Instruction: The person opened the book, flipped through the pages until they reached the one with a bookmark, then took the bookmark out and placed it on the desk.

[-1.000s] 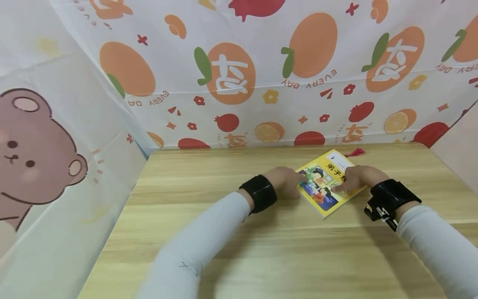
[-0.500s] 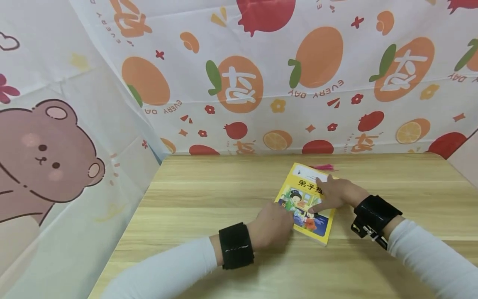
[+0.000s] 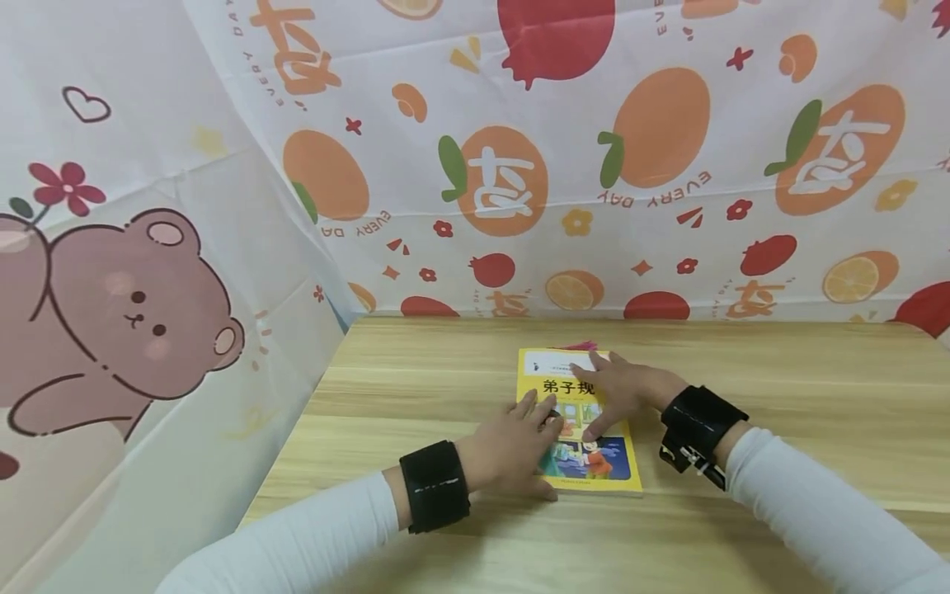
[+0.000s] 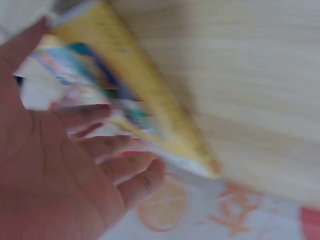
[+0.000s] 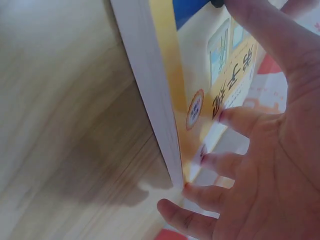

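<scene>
A yellow paperback book (image 3: 594, 487) lies flat on the wooden table, its illustrated cover facing up and its spine toward the left. My left hand (image 3: 512, 445) is over the cover's lower left edge, fingers spread; the left wrist view is blurred, so contact there is hard to tell. On the upper right of the cover rests my right hand (image 3: 627, 388), with its fingers extended. In the right wrist view, several fingertips of that hand touch the cover near the page edge. A pink tassel (image 3: 582, 346) pokes out beyond the book's top edge.
The wooden table (image 3: 416, 371) stretches out on both sides of the book. A white cloth (image 3: 571, 165) printed with fruit hangs behind its back edge, and a bear-printed cloth (image 3: 141, 305) hangs at the left.
The book has moved left and nearer and has turned from slanted to nearly straight. My left hand's fingers went from curled to spread. My right hand moved along with the book.
</scene>
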